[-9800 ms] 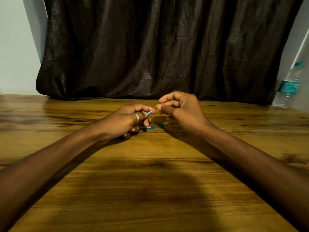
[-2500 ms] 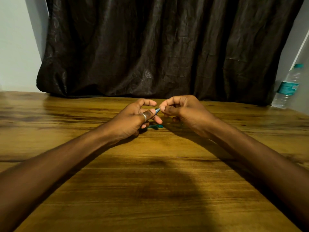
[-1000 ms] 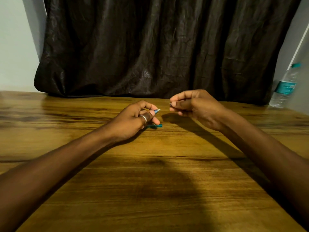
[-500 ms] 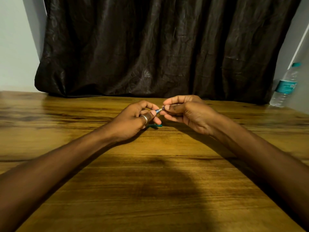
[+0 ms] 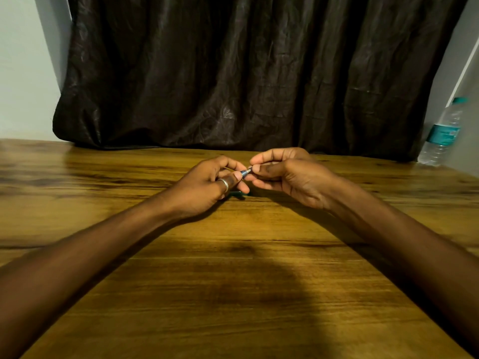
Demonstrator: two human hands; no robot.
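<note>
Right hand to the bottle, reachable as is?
Probably, once freed: nothing stands between the right hand and the bottle at the far right, but it pinches the pen that the left hand grips.

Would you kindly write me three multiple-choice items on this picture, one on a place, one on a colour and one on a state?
1. Where on the table does the water bottle stand?
A. far right edge
B. middle
C. near left corner

2. What colour is the bottle's cap?
A. red
B. teal
C. black

3. How is the small blue part held?
A. lying free on the wood
B. in one hand alone
C. pinched between the left hand and the right hand

Answers:
1 A, it stands at the right beside the curtain.
2 B, the cap matches the teal label.
3 C, fingertips of both hands meet on it above the table.
</note>
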